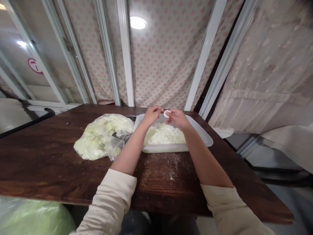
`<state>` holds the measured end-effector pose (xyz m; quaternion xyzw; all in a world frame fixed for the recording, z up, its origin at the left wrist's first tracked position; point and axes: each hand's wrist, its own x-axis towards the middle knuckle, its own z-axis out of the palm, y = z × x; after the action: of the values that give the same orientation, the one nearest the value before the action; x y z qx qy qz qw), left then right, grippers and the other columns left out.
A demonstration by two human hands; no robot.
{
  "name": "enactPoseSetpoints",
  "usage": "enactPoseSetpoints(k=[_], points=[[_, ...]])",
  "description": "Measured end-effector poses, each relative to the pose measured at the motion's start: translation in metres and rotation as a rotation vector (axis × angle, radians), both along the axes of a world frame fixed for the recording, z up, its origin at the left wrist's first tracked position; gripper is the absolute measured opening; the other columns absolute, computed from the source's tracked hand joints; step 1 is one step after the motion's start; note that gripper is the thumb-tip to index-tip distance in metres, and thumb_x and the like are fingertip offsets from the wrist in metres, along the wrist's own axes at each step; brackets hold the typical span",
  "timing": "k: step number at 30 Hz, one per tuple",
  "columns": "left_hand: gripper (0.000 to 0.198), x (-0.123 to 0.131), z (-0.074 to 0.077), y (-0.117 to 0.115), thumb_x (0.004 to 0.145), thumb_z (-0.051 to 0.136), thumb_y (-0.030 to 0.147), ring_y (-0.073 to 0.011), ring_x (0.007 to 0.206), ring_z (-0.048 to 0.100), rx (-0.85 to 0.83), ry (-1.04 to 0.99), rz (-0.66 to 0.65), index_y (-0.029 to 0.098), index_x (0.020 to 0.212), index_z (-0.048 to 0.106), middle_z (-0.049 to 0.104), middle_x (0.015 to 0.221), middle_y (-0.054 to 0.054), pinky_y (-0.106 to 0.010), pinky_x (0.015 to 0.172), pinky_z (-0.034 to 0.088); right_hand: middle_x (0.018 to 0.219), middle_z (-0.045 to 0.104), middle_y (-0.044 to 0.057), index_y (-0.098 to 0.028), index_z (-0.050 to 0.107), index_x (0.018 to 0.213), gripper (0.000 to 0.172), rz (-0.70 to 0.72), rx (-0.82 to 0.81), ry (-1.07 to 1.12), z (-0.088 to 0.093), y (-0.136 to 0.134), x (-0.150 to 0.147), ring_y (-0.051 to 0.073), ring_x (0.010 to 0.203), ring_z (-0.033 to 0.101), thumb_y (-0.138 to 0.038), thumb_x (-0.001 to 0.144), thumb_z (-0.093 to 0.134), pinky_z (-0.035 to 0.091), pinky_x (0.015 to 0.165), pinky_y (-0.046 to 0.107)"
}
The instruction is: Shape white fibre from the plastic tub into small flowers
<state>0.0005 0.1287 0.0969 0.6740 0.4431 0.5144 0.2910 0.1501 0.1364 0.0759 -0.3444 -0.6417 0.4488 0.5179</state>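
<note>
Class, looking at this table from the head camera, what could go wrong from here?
The small disc is pinched at the fingertips of the right hand above the tray, so it might slip into the white mash. The soft plastic bag lies slumped beside the tray and could spill onto the table, where crumbs already lie.

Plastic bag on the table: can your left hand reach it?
Probably yes. The left hand is close to the plastic bag, and only the tray's low rim lies between them. It's up by the small white disc.
</note>
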Motion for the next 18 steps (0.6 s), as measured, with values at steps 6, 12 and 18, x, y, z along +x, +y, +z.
enactPoseSetpoints(k=[6,12,18], points=[[0.022,-0.0006,-0.0024,0.0033,0.069,0.043,0.018,-0.0098,0.050,0.045,0.011,0.021,-0.001,0.015,0.075,0.063,0.050,0.052,0.002,-0.022,0.053,0.038,0.039,0.031,-0.009,-0.018,0.049,0.063,0.044,-0.077,0.035,0.021,0.0033,-0.0021,-0.0009,0.006,0.032,0.036,-0.061,0.066,0.060,0.028,0.033,0.020],[0.020,-0.0009,-0.0039,0.0044,0.069,0.044,0.020,-0.0093,0.050,0.045,0.004,0.020,-0.010,0.016,0.074,0.062,0.049,0.054,0.002,-0.022,0.052,0.036,0.039,0.035,-0.006,-0.019,0.043,0.057,0.046,-0.180,-0.047,0.005,0.0030,-0.0029,-0.0010,0.007,0.031,0.038,-0.061,0.067,0.059,0.026,0.032,0.020],[0.017,-0.0007,-0.0046,0.0057,0.069,0.044,0.021,-0.0098,0.051,0.046,0.013,0.040,-0.012,0.016,0.074,0.060,0.050,0.057,0.002,-0.024,0.054,0.038,0.038,0.027,-0.007,-0.020,0.033,0.049,0.051,-0.333,-0.048,-0.035,0.0040,-0.0021,0.0007,0.006,0.031,0.030,-0.060,0.065,0.061,0.022,0.030,0.021]])
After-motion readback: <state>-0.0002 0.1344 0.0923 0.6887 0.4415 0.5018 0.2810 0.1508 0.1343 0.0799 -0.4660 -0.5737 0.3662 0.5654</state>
